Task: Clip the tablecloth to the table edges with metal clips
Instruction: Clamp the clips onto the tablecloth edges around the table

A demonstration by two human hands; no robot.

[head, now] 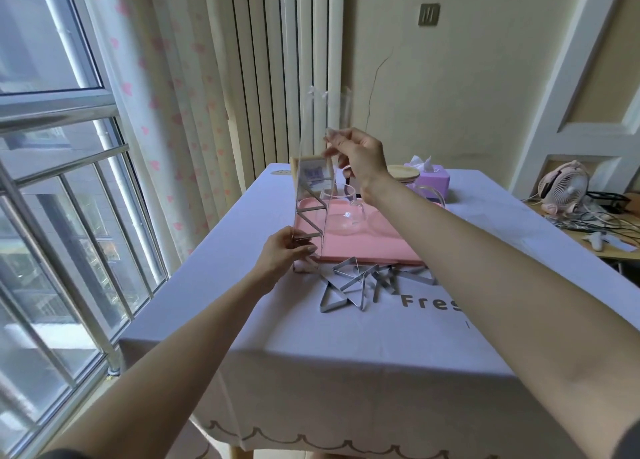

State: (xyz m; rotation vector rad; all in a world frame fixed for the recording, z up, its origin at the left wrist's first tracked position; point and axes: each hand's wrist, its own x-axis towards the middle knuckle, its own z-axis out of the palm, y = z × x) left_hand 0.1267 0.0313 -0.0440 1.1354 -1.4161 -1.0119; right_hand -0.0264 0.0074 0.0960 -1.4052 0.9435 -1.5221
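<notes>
Tablecloth (311,354) with "Fres" lettering beside metal clips (360,285)

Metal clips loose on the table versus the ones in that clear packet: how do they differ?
The loose clips lie jumbled on the tablecloth before the pink tray; the packed clips sit stacked in a column inside the clear packet. Nobody touches the loose clips; the packed clips are held up, left hand gripping the packet's bottom, right hand pinching its top. Both are grey metal.
</notes>
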